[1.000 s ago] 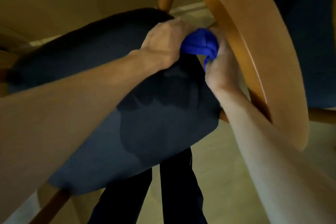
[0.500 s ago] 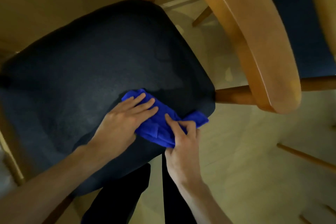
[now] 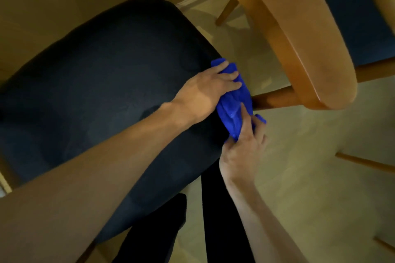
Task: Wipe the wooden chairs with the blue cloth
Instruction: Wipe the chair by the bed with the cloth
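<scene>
Your left hand lies flat, fingers spread, pressing the blue cloth against the right edge of the dark seat cushion. Your right hand comes up from below and pinches the cloth's lower end between thumb and fingers. The bunched cloth hangs over the seat's edge, just beside a wooden rail of the chair. A second chair's curved wooden backrest arches close by on the right, above the pale floor.
</scene>
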Action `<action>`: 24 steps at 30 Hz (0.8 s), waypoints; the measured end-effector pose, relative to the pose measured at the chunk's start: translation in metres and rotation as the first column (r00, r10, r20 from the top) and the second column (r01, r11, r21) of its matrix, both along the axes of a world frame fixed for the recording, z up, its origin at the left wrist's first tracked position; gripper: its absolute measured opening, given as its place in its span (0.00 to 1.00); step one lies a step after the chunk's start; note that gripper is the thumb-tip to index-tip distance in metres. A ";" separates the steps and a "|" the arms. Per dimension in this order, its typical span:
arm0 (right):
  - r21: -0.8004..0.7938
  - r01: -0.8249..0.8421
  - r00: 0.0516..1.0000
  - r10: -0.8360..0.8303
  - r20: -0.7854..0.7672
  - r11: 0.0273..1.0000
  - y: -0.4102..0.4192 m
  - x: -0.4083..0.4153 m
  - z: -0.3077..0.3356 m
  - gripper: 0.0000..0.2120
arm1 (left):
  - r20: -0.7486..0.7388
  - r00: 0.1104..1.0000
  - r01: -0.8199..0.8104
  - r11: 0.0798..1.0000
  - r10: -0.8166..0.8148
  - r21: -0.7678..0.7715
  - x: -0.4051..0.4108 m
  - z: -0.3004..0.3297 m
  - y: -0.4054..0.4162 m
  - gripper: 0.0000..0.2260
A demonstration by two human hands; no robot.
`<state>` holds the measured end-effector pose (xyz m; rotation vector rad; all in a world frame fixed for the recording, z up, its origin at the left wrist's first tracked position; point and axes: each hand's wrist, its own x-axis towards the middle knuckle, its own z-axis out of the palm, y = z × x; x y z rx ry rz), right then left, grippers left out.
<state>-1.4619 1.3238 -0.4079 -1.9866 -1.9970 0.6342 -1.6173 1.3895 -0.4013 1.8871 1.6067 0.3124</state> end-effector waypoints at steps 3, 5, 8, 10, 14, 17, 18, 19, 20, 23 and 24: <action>-0.123 -0.117 0.993 0.114 -0.028 0.986 -0.032 -0.010 0.014 0.38 | -0.007 0.999 -0.032 0.998 0.033 0.049 -0.026 0.002 -0.049 0.22; -0.193 -0.241 0.970 0.236 -0.050 0.951 -0.056 -0.020 0.023 0.39 | -0.074 0.996 -0.053 0.997 0.057 0.049 -0.048 0.003 -0.090 0.30; -0.231 -0.403 0.915 0.393 -0.089 0.886 -0.084 -0.033 0.031 0.37 | -0.086 0.986 -0.146 0.989 0.143 -0.038 -0.070 0.015 -0.149 0.38; -0.238 -0.479 0.878 0.458 -0.141 0.845 -0.084 -0.030 0.033 0.36 | -0.128 0.978 -0.175 0.981 0.164 -0.079 -0.072 0.021 -0.166 0.41; -0.177 -0.489 0.866 0.451 -0.218 0.854 -0.052 -0.009 0.035 0.35 | -0.215 0.955 -0.201 0.979 0.205 0.040 -0.053 0.029 -0.140 0.36; -0.065 -0.326 0.932 0.308 -0.192 0.943 -0.009 0.018 0.032 0.38 | -0.213 0.957 -0.151 0.966 0.196 0.209 -0.022 0.029 -0.071 0.27; -0.015 -0.269 0.952 0.264 -0.157 0.963 0.007 0.029 0.031 0.38 | -0.182 0.965 -0.136 0.952 0.191 0.274 -0.007 0.023 -0.043 0.23; 0.047 -0.231 0.966 0.235 -0.104 0.972 0.020 0.039 0.028 0.38 | -0.127 0.973 -0.147 0.944 0.191 0.294 0.007 0.018 -0.020 0.21; 0.105 -0.228 0.971 0.234 -0.048 0.968 0.031 0.047 0.024 0.37 | 0.004 0.980 -0.193 0.947 0.199 0.257 0.023 0.010 0.000 0.19; 0.083 -0.270 0.963 0.271 0.004 0.959 0.040 0.052 0.004 0.36 | -0.069 0.964 -0.232 0.941 0.256 0.245 0.039 -0.014 0.015 0.11; 0.051 -0.259 0.966 0.259 -0.007 0.965 0.036 0.046 0.000 0.36 | 0.048 0.934 -0.358 0.913 0.355 0.198 0.037 -0.015 0.010 0.09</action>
